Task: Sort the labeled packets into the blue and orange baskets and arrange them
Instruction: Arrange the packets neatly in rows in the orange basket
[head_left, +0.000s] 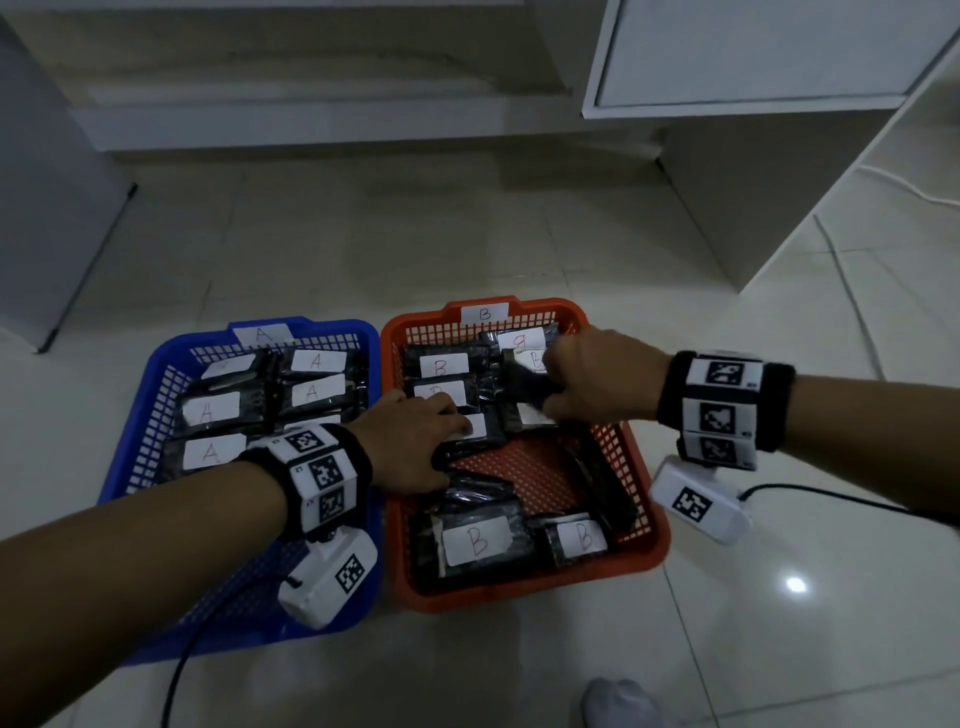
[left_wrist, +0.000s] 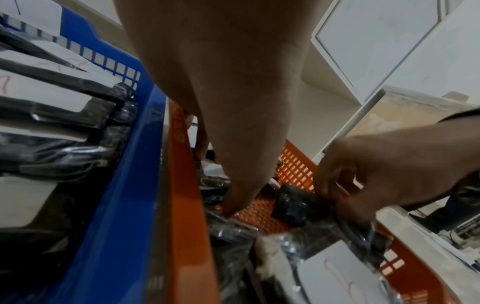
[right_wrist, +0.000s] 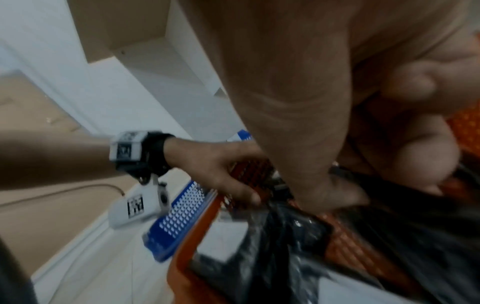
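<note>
The blue basket (head_left: 156, 374), tagged A, holds several black packets with A labels (head_left: 213, 410). Beside it on the right, the orange basket (head_left: 649, 519), tagged B, holds several B packets (head_left: 478, 540). Both hands are inside the orange basket. My left hand (head_left: 452, 444) lies over a labelled packet (head_left: 475, 434) near the basket's left middle, fingers on top and thumb at its near edge. My right hand (head_left: 553, 387) grips a black packet (head_left: 524, 387) lifted slightly at the back right; the same packet (left_wrist: 291, 205) shows in the left wrist view.
Both baskets sit on a glossy tiled floor (head_left: 779, 623). A white cabinet (head_left: 753, 52) stands at the back right and a grey panel (head_left: 41, 208) at the left. A black cable (head_left: 831, 496) trails on the right, and a white sock (head_left: 618, 701) shows at the bottom.
</note>
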